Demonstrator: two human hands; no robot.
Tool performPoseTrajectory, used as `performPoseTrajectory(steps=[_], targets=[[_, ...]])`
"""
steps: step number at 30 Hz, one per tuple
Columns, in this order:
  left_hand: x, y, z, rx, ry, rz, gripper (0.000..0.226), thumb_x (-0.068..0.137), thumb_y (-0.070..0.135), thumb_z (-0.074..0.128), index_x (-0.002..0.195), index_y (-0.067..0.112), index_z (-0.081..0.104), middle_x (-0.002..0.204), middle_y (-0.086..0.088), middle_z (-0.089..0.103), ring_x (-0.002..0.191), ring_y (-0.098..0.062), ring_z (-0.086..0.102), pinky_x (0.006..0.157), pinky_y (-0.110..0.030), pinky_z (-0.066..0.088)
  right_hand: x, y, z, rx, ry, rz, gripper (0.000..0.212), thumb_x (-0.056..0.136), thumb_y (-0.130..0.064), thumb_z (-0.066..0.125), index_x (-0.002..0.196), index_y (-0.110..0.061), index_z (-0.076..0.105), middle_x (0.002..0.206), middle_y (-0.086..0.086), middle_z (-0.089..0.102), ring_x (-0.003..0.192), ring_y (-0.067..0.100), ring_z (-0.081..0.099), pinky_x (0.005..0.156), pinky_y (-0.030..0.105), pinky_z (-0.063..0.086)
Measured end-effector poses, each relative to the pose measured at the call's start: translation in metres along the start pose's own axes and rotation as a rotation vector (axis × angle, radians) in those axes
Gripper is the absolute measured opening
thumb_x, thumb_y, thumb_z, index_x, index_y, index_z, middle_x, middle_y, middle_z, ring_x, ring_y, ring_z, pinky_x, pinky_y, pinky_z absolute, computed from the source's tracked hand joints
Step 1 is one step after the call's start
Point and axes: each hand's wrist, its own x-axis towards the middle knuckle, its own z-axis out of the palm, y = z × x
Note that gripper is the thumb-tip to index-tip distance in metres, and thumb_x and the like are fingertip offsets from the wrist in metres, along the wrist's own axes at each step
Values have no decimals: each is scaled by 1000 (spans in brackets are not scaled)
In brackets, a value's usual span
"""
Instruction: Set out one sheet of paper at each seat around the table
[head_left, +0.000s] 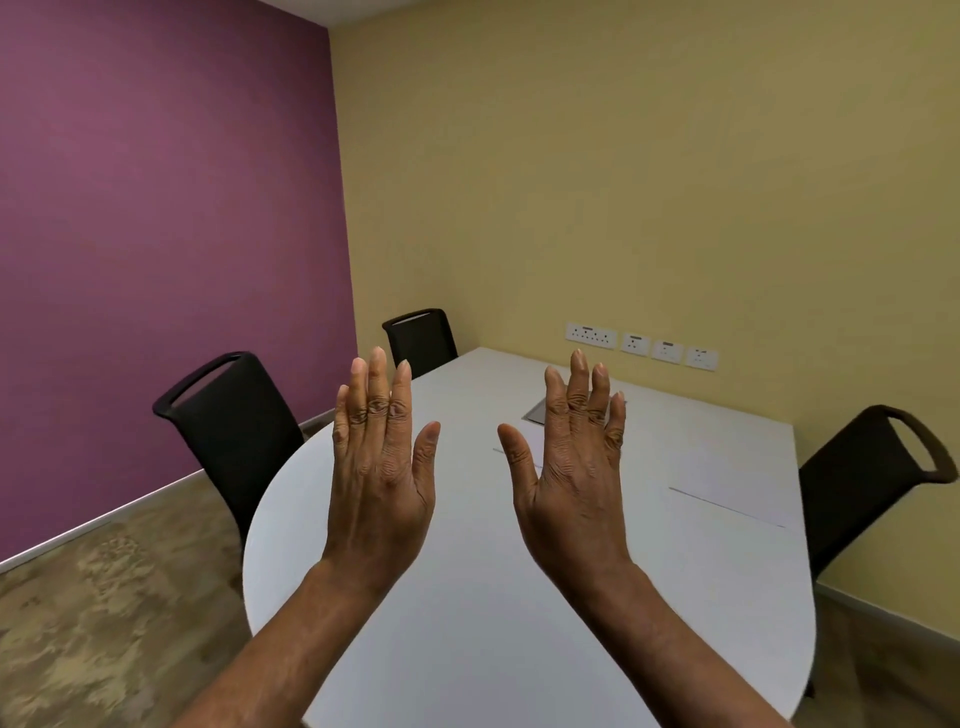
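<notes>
Left hand (382, 467) and right hand (569, 470) are raised side by side, backs showing, fingers straight, seemingly holding nothing.

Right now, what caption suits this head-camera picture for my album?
Open and empty, the left hand and right hand hover over the white table, a sheet of paper before the right-side chair.

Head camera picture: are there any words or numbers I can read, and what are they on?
No text here can be read.
On the wall sockets: only small dark marks, too small to read.
On the sheet of paper lying on the table: nothing, it looks blank.
</notes>
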Motion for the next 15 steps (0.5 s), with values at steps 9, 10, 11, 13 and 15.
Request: performPoseTrajectory(steps=[9,10,11,13,15], targets=[[19,-29,30,32,-15,43,58,104,29,34,155,7,19,165,-13,11,153,-26,4,124,-45,6,17,11,33,-16,-5,28,69,105,-45,38,160,-8,18,170,10,3,156,24,-8,125,46,-2],[20,-33,34,28,-21,44,58,104,30,34,155,7,19,165,-13,11,153,-26,4,124,-44,6,18,11,38,-26,-8,33,69,105,-46,37,160,-9,17,170,9,3,156,24,-8,125,46,-2],[21,-38,38,19,-31,47,58,104,30,35,155,7,19,165,-13,11,153,-27,5,124,-45,6,18,11,43,-34,-11,40,69,105,-46,37,160,-9,17,170,9,2,156,24,-8,125,46,-2],[24,-49,44,-1,-49,57,59,103,29,36,155,7,19,165,-13,11,153,-27,5,124,-46,7,19,8,55,-43,-21,55,70,105,-46,38,160,-10,16,170,8,1,156,23,-9,125,47,-1],[33,-64,50,-21,-58,69,59,104,30,35,155,7,19,165,-13,10,153,-27,4,124,-47,8,22,3,69,-57,-27,68,70,105,-45,40,161,-11,14,170,7,-1,156,23,-10,124,47,-1]])
